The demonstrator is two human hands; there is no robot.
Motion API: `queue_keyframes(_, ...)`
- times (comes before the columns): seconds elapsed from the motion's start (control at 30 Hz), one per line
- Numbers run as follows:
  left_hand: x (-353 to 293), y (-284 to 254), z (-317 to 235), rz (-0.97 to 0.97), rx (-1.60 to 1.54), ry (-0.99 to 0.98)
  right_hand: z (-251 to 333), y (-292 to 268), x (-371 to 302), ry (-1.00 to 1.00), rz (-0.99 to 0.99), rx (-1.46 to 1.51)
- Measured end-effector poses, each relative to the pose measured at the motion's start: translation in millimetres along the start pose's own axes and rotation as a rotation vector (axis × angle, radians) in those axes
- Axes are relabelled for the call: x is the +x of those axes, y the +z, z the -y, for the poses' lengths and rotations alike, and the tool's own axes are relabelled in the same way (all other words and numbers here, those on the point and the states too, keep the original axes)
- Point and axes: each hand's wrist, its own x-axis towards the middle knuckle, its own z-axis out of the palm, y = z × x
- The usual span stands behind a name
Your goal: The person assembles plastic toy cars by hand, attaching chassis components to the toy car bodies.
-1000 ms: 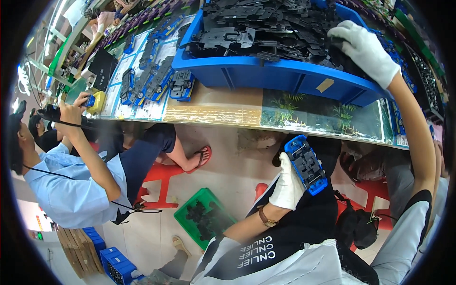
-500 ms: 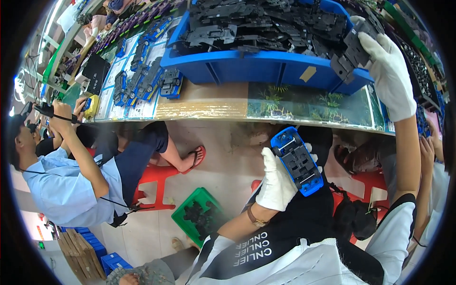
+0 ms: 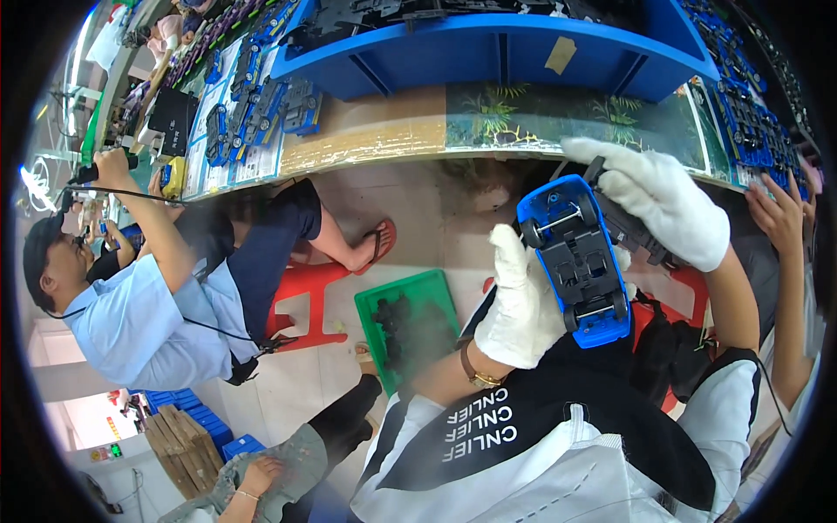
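Observation:
In my gloved left hand (image 3: 520, 305) lies a blue toy car (image 3: 582, 270), its underside facing up. Black inner parts and two metal axles with wheels show inside its blue body. My gloved right hand (image 3: 667, 205) is closed on a flat black plastic car base (image 3: 629, 228), right beside the car's upper right edge. The glove and the car partly hide that base, and I cannot tell whether the two parts touch. The fingers of my left hand behind the car are mostly hidden.
A large blue bin (image 3: 436, 63) of black plastic parts stands on the table beyond my hands. Toy cars sit at left (image 3: 261, 113) and right (image 3: 754, 131). A green crate (image 3: 427, 286) holds black pieces on the floor. A person in light blue (image 3: 153, 327) sits at left by a red stool (image 3: 305, 301).
My right hand has come down from the bin's right corner to the toy car, bringing the black car base along. The view has shifted, and the left hand still holds the car.

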Motion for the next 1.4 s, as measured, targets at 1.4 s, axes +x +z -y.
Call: queue_keyframes(1.4,37.1,-42.8,34.2,-0.207,0.058,0.138,7.8,52.7,-79.4,0.045,-0.640,-0.670)
